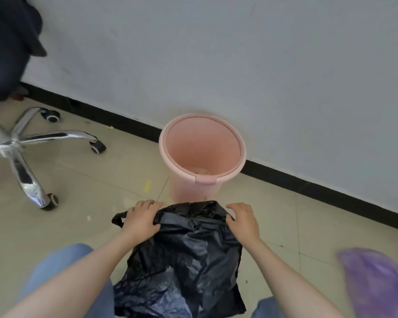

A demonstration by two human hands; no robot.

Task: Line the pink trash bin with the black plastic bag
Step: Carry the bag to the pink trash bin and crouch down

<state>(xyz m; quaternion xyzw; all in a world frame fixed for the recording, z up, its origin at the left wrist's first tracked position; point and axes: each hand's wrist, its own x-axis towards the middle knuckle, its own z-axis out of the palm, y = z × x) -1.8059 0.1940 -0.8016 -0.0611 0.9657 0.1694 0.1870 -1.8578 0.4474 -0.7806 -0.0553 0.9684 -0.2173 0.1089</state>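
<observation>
The pink trash bin (202, 152) stands upright on the floor against the wall, with no liner in it and a few crumbs at its bottom. Just in front of it hangs the crumpled black plastic bag (184, 260), held by its top edge. My left hand (140, 220) grips the left side of the bag's mouth, with a bag handle sticking out to the left. My right hand (242, 220) grips the right side. The mouth is spread slightly between both hands, level with the bin's base in the view.
A chrome office chair base (21, 143) with castors stands at the left, a dark seat above it. A black skirting board (308, 187) runs along the grey wall. Something purple (377, 283) lies blurred at the lower right. My knees in blue jeans (62, 265) are below.
</observation>
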